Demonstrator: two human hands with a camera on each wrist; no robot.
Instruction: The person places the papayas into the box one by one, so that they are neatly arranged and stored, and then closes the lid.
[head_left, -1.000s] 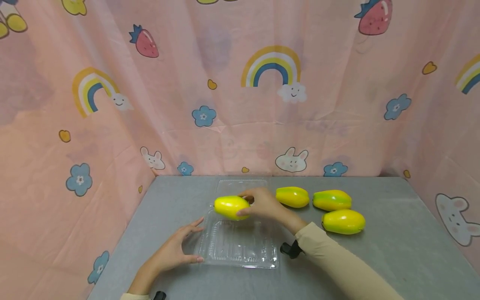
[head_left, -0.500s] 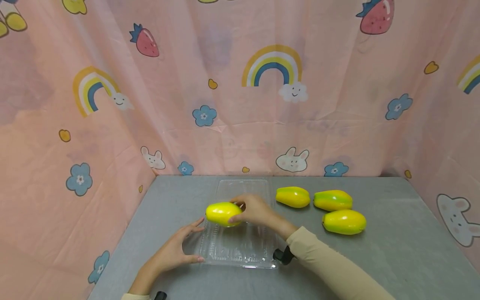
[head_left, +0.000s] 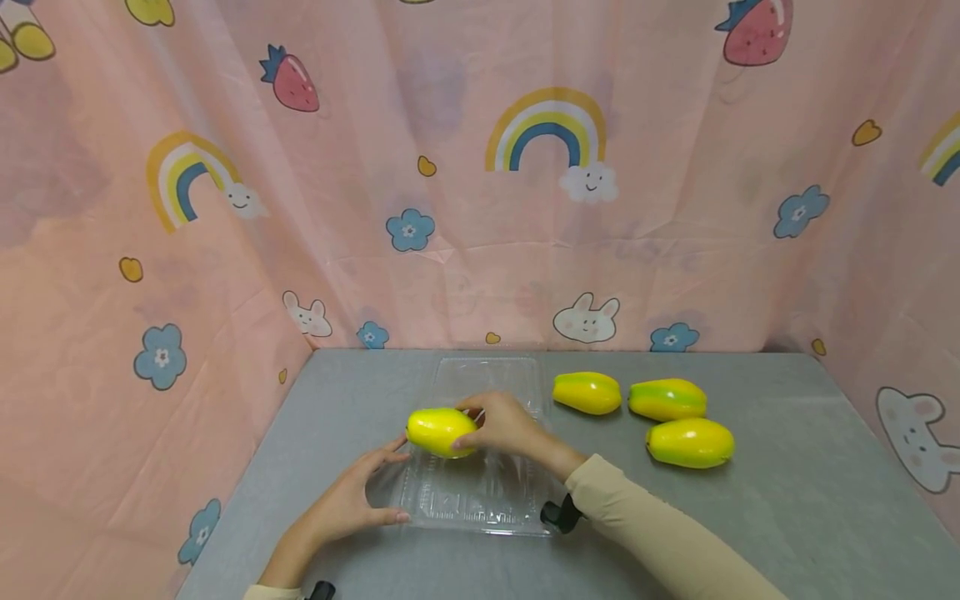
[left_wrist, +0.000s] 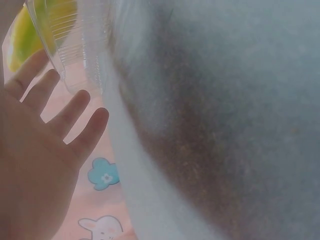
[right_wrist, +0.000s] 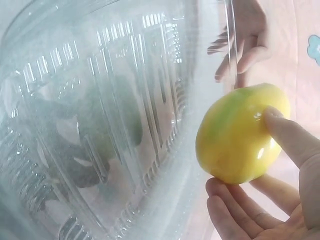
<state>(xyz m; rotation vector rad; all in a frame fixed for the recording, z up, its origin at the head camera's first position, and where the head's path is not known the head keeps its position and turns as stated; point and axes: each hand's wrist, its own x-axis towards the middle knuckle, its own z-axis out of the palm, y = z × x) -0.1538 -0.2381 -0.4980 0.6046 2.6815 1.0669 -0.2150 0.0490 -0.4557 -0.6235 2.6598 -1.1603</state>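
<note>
My right hand (head_left: 506, 429) grips one end of a yellow-green papaya (head_left: 437, 432), thumb on one side and fingers on the other. The papaya is over the far left part of a clear plastic clamshell box (head_left: 480, 496), whose lid (head_left: 487, 379) lies folded back behind. In the right wrist view the papaya (right_wrist: 242, 132) overlaps the box wall, and the thumb (right_wrist: 290, 132) presses its side. My left hand (head_left: 356, 492) is at the box's left side, fingers spread, fingertips right at the rim. The left wrist view shows its straight fingers (left_wrist: 90, 135) beside the clear wall.
Three more papayas lie right of the box: one (head_left: 587, 393) near the lid, another (head_left: 667, 400) beside it, a third (head_left: 690, 443) in front. The grey table (head_left: 795, 517) ends at a pink patterned curtain (head_left: 465, 275) behind and at the sides.
My right hand has moved the papaya left and a little toward me, lower over the box. The left hand has stayed beside the box, and the other papayas have not moved.
</note>
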